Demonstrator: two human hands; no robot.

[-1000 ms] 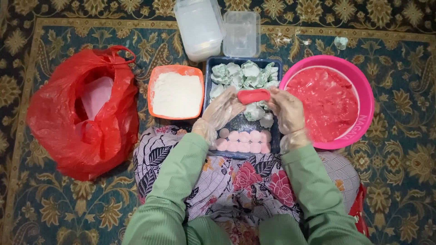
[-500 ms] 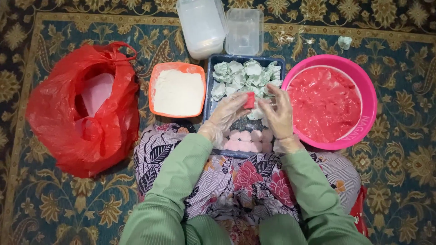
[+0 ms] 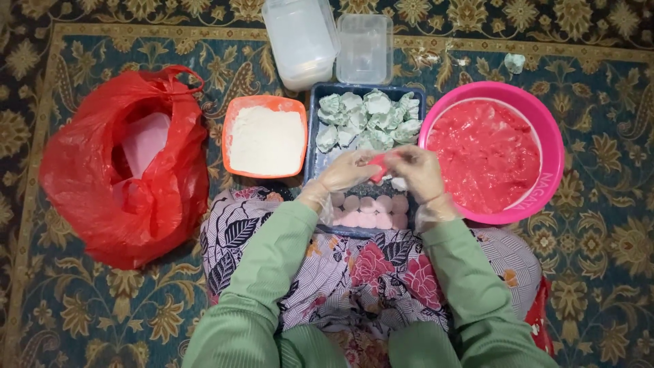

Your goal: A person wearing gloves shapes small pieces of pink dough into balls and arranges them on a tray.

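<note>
**Pink dough pinched between two gloved hands over the tray**

Head view: A piece of pink dough [image 3: 379,165] is held above the blue tray [image 3: 315,158], clamped between the fingers of the left hand [image 3: 349,170] and the right hand [image 3: 417,172], which are drawn together around it. It is kept over the tray, likely so that it can be set beside the pale pink balls [image 3: 368,211] below. The pink bowl of red dough [image 3: 485,157] and the orange tub of white flour [image 3: 267,140] are placed within easy reach. Much of the piece is hidden by the fingers, and the tray's near rows are partly covered by the wrists. What the red bag [image 3: 122,170] contains cannot be made out.
</note>
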